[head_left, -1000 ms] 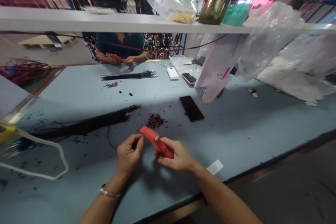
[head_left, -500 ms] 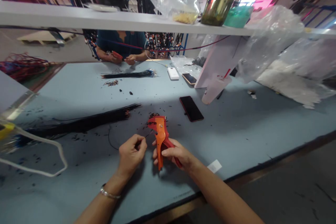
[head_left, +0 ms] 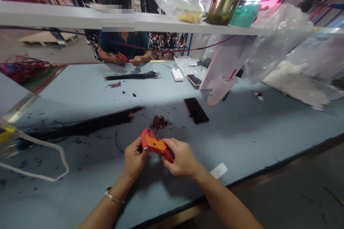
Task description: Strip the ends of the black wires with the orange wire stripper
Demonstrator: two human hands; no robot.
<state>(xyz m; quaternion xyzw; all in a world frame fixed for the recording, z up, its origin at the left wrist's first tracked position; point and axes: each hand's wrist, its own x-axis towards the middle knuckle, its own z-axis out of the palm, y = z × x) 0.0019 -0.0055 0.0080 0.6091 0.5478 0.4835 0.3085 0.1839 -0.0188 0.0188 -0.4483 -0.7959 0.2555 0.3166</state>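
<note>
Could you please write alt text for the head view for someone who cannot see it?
The right hand grips a red wire stripper above a blue table while the left hand touches its head. A black wire bundle and phone lie beyond.

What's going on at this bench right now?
The person's right hand grips a red wire stripper; the left hand, curled at its head, seems to pinch a thin black wire. A bundle of black wires, a heap of scraps and a phone lie on the blue table. A co-worker works opposite.
</note>
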